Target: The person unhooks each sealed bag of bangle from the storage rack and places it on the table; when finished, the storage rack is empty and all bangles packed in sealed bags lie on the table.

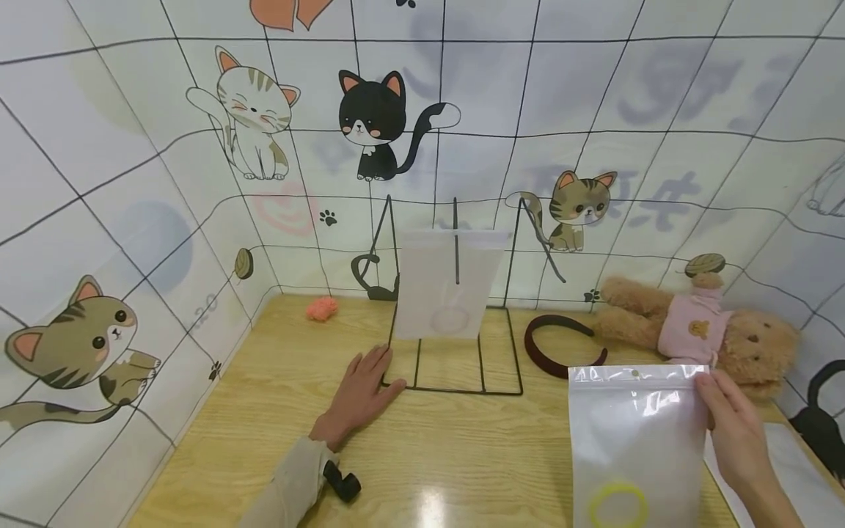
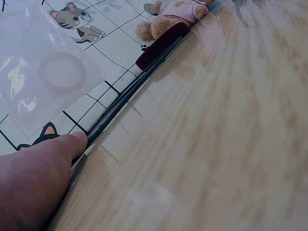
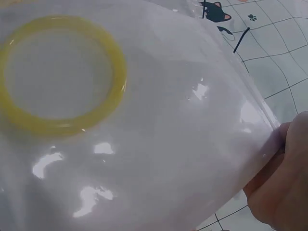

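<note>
A black wire display rack (image 1: 455, 392) stands at the back middle of the table. From its middle prong hangs a frosted white zip bag (image 1: 436, 271), with a pale pinkish ring (image 2: 43, 72) showing through the plastic. My left hand (image 1: 359, 389) rests palm down at the rack's front left corner, fingers extended; its thumb touches the base wire in the left wrist view. My right hand (image 1: 736, 429) pinches the upper right edge of a second zip bag (image 1: 637, 433), held up at the front right. A yellow ring (image 3: 118, 72) lies inside that bag's lower part.
A dark red headband (image 1: 544, 352) lies right of the rack, beside a teddy bear (image 1: 700, 326) in pink. An orange-pink scrunchie-like bundle (image 1: 321, 309) sits back left. A black cat-shaped object (image 1: 383, 293) is behind the rack's left side; another black object (image 1: 818, 429) stands far right near white paper (image 1: 792, 462).
</note>
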The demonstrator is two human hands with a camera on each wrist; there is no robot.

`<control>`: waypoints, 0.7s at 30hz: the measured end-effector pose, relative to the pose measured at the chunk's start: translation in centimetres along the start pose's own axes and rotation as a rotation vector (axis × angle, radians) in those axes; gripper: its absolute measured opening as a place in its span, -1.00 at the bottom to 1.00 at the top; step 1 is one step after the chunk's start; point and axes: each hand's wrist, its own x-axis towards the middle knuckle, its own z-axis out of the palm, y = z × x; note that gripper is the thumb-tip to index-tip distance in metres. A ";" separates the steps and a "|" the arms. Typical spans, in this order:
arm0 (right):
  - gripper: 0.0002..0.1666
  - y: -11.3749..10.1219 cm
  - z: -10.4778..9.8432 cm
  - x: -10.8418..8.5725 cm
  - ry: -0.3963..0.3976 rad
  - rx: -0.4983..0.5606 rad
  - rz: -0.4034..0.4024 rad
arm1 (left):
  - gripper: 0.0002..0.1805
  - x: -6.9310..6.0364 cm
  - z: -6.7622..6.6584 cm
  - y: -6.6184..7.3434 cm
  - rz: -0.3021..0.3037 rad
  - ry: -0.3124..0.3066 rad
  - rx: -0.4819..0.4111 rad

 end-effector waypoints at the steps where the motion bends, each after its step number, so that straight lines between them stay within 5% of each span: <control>1: -0.68 0.0 -0.3 0.1 -0.003 -0.048 0.026 | -0.18 0.1 0.0 0.0 -0.001 -0.003 0.003; 8: -0.71 0.3 -1.7 0.2 -0.074 -0.672 0.316 | -0.18 0.3 -0.1 0.1 -0.003 -0.015 0.016; 15: -0.37 0.5 -1.9 0.5 -0.272 -0.803 0.452 | -0.18 0.2 -0.1 0.1 -0.003 -0.014 0.018; 21: -0.43 1.7 -2.7 0.2 -0.371 -0.878 0.378 | -0.17 0.2 0.0 0.0 -0.007 -0.015 0.013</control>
